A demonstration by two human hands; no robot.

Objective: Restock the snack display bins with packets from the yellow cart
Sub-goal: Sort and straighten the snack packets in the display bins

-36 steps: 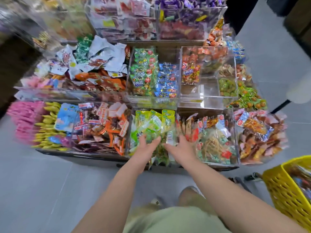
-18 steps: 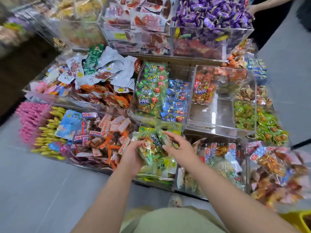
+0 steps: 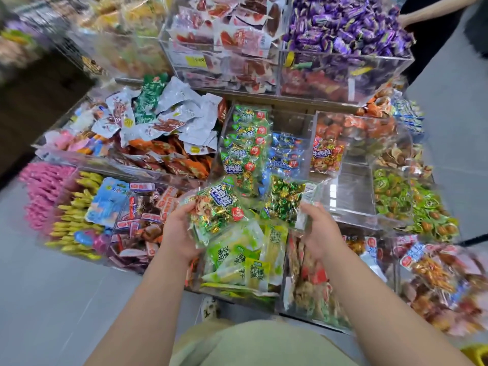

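My left hand (image 3: 177, 231) grips a clear green candy packet (image 3: 215, 207) with a blue label. My right hand (image 3: 319, 231) holds a second green candy packet (image 3: 284, 200), back side up. Both packets hover above the front bin of pale green packets (image 3: 245, 257), just below the middle-tier clear bin (image 3: 247, 149) stacked with the same green packets beside blue ones (image 3: 286, 154). Only a corner of the yellow cart (image 3: 476, 353) shows at the bottom right.
Clear acrylic bins rise in tiers: purple sweets (image 3: 343, 25) and red packets (image 3: 237, 40) on top, silver packets (image 3: 169, 117) at left, a nearly bare bin (image 3: 348, 191) at right. Pink and yellow sticks (image 3: 60, 202) sit far left. Another person's arm (image 3: 433, 11) is top right.
My hands lifted from the front bin with two green candy packets and spread apart. My view tilted up and left, so the yellow cart slid almost out of frame.
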